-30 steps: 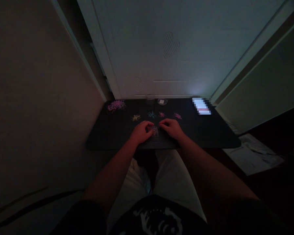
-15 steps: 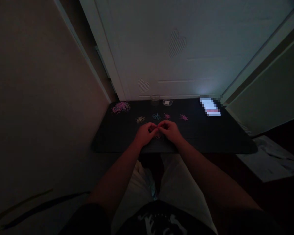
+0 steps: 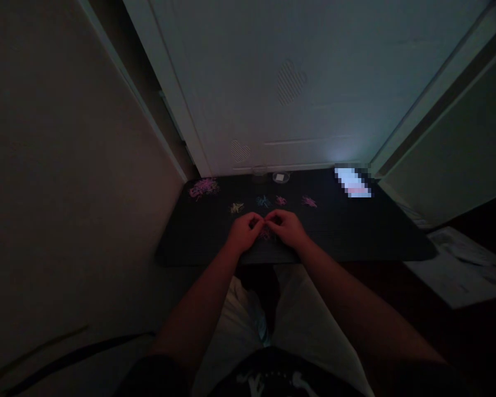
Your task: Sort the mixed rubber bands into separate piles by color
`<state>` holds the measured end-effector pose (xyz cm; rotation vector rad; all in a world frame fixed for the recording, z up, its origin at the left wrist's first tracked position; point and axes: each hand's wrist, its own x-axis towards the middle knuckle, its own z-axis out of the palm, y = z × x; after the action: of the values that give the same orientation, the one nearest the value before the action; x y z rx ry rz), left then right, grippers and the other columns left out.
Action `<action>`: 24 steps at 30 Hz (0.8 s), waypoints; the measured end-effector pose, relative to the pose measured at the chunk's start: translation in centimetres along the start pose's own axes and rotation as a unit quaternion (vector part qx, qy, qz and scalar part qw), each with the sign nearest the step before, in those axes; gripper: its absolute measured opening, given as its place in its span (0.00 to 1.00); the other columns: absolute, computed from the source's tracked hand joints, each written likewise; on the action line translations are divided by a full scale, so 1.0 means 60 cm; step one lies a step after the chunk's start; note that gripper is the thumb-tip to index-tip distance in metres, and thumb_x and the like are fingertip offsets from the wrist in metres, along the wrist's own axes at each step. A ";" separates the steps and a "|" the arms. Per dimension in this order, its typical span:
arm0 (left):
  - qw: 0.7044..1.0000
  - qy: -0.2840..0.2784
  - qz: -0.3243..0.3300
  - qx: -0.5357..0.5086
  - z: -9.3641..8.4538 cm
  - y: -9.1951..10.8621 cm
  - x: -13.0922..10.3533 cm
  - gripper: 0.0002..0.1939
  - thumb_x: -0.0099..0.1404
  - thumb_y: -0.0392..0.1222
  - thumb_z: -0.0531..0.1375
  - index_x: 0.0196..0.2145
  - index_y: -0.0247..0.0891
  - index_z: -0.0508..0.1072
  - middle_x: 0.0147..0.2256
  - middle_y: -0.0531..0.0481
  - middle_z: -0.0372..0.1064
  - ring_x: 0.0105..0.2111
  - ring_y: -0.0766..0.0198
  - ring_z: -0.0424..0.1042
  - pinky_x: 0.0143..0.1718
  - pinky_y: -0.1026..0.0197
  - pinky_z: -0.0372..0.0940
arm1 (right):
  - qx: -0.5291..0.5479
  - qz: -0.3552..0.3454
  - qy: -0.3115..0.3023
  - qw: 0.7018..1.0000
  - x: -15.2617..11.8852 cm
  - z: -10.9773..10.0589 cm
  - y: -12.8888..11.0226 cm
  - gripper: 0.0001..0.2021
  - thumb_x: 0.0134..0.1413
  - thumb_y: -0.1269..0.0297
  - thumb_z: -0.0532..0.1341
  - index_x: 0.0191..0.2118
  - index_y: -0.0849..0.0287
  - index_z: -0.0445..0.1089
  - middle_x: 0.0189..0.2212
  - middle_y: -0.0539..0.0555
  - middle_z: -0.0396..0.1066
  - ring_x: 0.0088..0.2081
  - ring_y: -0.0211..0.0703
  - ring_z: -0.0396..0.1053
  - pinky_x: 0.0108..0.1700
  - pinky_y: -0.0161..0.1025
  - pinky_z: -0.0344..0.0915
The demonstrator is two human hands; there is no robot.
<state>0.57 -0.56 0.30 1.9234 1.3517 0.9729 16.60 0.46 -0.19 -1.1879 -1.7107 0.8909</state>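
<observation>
My left hand [image 3: 245, 230] and my right hand [image 3: 286, 227] meet fingertip to fingertip above the near middle of a dark table. Both are closed in a pinch; anything between the fingertips is too small and dim to make out. Beneath them lies a small reddish pile of thin bands or strips [image 3: 265, 234], partly covered by the hands. Just beyond sit small piles of the same sort: a pale yellow pile [image 3: 237, 207], a blue pile [image 3: 263, 201], a pink pile [image 3: 280, 200] and a purple-pink pile [image 3: 309, 202].
A larger pink-purple pile [image 3: 204, 188] lies at the table's far left corner. A clear container [image 3: 259, 175] and a round clear lid with a white label [image 3: 280, 177] stand at the back edge. A lit, blurred screen [image 3: 353, 182] is at the back right, before a white door [image 3: 248, 82].
The view has shifted slightly, so the table sits a little lower. My hands stay together at the fingertips, and more of the reddish pile shows between them.
</observation>
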 end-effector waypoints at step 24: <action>0.999 0.026 -0.001 -0.022 0.001 -0.010 0.002 0.09 0.60 0.44 0.56 0.31 0.36 0.71 0.27 0.52 0.69 0.27 0.68 0.67 0.29 0.66 0.61 | -0.025 -0.035 0.014 0.999 0.000 -0.002 0.012 0.04 0.45 0.68 0.58 0.27 0.60 0.69 0.25 0.50 0.68 0.26 0.36 0.63 0.29 0.34 0.59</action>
<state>0.33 -0.24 -0.20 1.8772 1.3489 1.0490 16.98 0.67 -0.80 -1.1595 -1.7504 0.7899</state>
